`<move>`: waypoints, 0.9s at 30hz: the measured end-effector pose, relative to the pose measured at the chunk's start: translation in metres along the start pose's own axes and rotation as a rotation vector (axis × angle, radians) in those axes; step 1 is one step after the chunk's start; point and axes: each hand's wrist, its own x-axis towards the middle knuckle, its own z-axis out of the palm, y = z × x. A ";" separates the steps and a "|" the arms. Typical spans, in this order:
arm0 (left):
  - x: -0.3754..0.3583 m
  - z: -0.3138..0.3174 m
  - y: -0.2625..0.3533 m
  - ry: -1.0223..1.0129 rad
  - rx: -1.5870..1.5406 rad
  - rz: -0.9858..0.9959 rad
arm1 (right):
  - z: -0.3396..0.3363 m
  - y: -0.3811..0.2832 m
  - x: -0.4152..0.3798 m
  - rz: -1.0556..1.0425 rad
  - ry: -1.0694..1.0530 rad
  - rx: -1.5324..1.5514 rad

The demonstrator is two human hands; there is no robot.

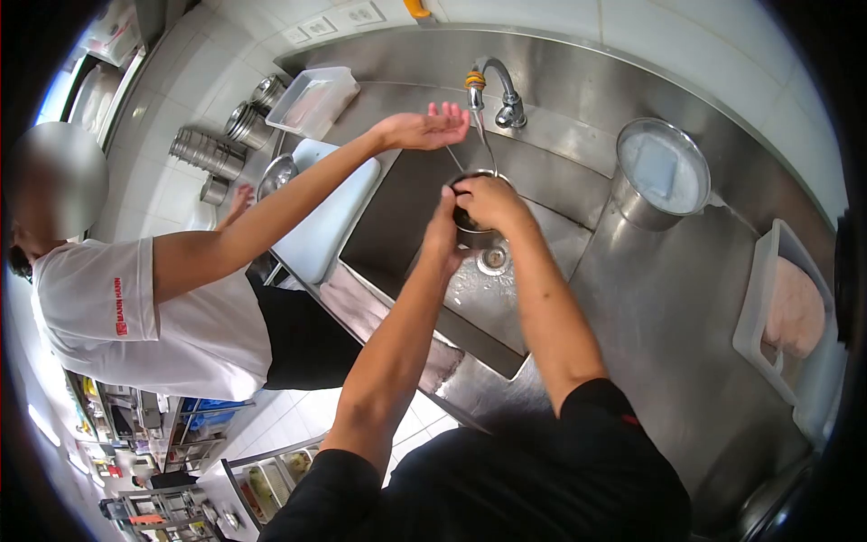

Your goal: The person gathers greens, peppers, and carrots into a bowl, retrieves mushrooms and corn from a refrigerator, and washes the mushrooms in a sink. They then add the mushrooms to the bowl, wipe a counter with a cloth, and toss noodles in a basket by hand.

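A small round metal container [476,239] is held over the sink [564,248], close to the drain [492,261]. My left hand [442,230] grips its side, thumb up near the rim. My right hand [490,200] reaches into its mouth with curled fingers; whatever they hold, if anything, is hidden. Water runs from the faucet [476,86] just behind my hands. A co-worker's hand [424,128], palm up with fingers spread, is beside the faucet, above and left of my hands.
On the right counter stands a metal pot [643,212] of soapy water with a light blue block in it. Farther right is a plastic tub [757,307] holding something pinkish. A white board [312,230], clear bin [348,90] and stacked metal containers [203,152] are left, near the co-worker [172,334].
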 end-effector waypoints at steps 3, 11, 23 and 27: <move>0.017 0.008 -0.024 -0.119 0.011 -0.101 | -0.037 0.021 -0.002 0.029 -0.073 -0.059; 0.032 0.004 -0.065 -0.176 0.122 -0.113 | -0.099 0.049 -0.057 0.135 0.082 0.053; -0.028 -0.061 -0.107 -0.033 0.035 0.048 | -0.077 0.106 -0.098 0.196 0.080 -0.221; -0.050 -0.057 -0.090 -0.014 0.070 0.117 | -0.075 0.062 -0.102 -0.027 0.239 -0.267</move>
